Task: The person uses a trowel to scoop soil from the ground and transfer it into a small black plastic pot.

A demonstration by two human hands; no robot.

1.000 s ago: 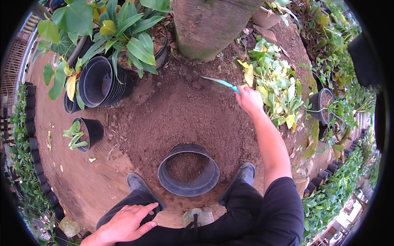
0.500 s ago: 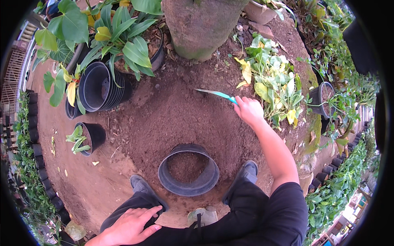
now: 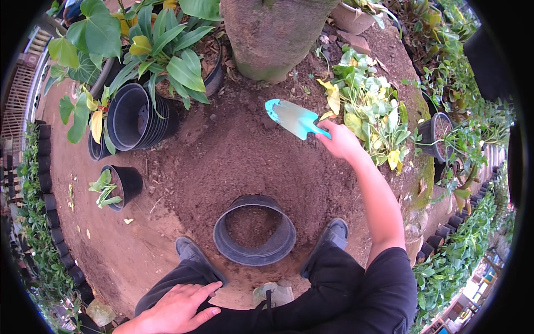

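My right hand (image 3: 340, 139) grips the handle of a turquoise hand trowel (image 3: 293, 118), its broad blade turned face-up over the soil and pointing left. The blade carries soil stains, and I see no heap on it. Between my feet stands a black plastic pot (image 3: 255, 254), partly filled with dark soil (image 3: 253, 225). My left hand (image 3: 181, 309) rests on my left thigh with its fingers stretched out, holding nothing. Loose brown soil (image 3: 222, 156) spreads in a mound between the pot and a large stone-like base (image 3: 275, 39).
Uprooted leafy plants (image 3: 370, 106) lie right of the trowel. At the left are stacked black pots (image 3: 130, 119) and a tipped small pot (image 3: 127, 185) with a plant. Potted foliage (image 3: 178, 61) stands at the far left, a hanging-leaved pot (image 3: 436, 133) at the right.
The trowel has turned from edge-on to face-up and lifted off the soil, with my right hand shifting slightly right. My left hand and the pot have stayed in place.
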